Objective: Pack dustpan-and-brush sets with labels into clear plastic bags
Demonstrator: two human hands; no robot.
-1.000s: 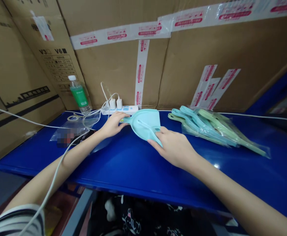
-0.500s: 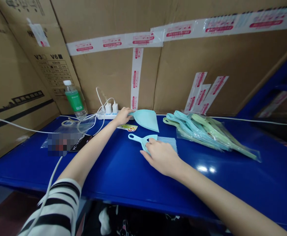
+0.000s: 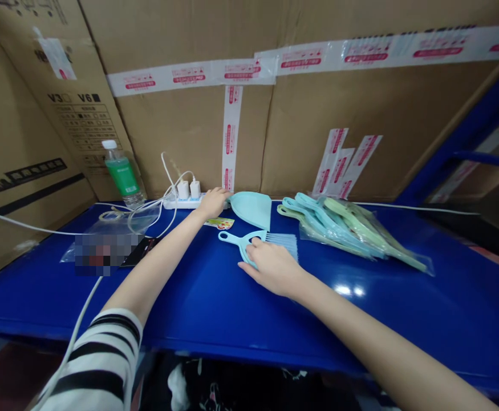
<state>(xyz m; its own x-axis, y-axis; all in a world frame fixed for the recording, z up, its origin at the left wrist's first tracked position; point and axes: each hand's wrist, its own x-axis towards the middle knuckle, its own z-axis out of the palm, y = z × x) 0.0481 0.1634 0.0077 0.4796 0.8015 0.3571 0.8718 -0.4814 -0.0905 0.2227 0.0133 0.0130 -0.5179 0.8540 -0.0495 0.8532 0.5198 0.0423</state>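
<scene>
My left hand (image 3: 213,202) is closed round the handle of a light blue dustpan (image 3: 252,209) that lies at the back of the blue table (image 3: 215,308), by the cardboard wall. A small colourful card (image 3: 220,223) lies just in front of that hand. My right hand (image 3: 272,266) rests on a small light blue brush (image 3: 260,240) lying flat on the table, fingers curled over its body; the looped handle points left and the bristles point right.
A clear bag of blue and green brushes and pans (image 3: 352,227) lies to the right. A white power strip with chargers (image 3: 183,197), a green-labelled bottle (image 3: 119,173), cables and a plastic bag (image 3: 112,234) sit at the back left. Taped cardboard boxes (image 3: 275,114) wall the rear.
The brush, first lying in the dustpan, has come out onto the table under my right hand. My left hand has moved the dustpan back toward the wall.
</scene>
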